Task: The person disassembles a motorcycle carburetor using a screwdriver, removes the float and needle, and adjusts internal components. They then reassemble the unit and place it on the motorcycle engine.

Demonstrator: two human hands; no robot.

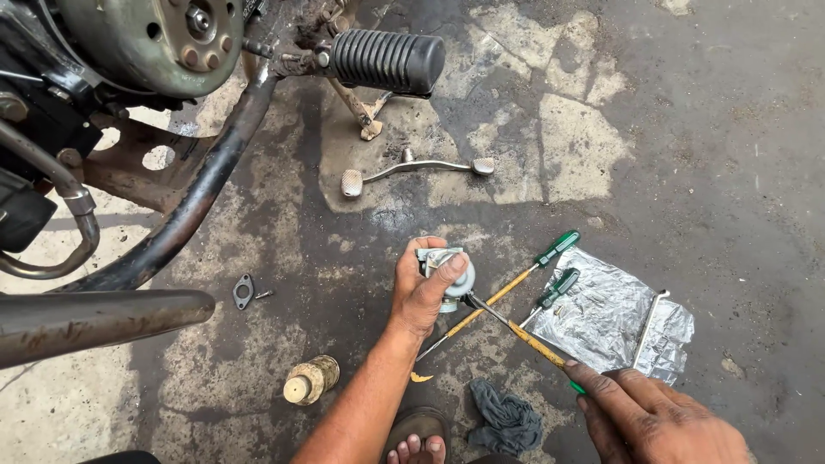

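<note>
The left hand [421,288] is clenched around a small grey metal part [449,279], fingers wrapped over its top and thumb along its near side, holding it just above the oil-stained concrete floor [705,172]. The right hand [653,417] grasps a yellow-shafted screwdriver [524,335] by its green handle end, and the tip of that tool meets the underside of the grey part.

Two more screwdrivers lie on the floor just beyond: a long one with a yellow shaft and green handle [550,253] that crosses under the held tool, and a shorter green-handled one [557,290] whose handle rests on the edge of a crumpled sheet of silver foil [601,318]. A thin bent metal rod [650,322] lies across the foil's right part.

A dark grey rag [507,421] sits between the two forearms, beside a sandalled foot [418,442]. To the left of the left forearm lies a short brass-coloured cylinder [309,380], and farther left a small black gasket [243,292]. Farther off, a chrome gear lever [412,170] lies flat below the ribbed black footrest [387,60] of the motorcycle, whose exhaust pipe [94,318] runs along the left edge.
</note>
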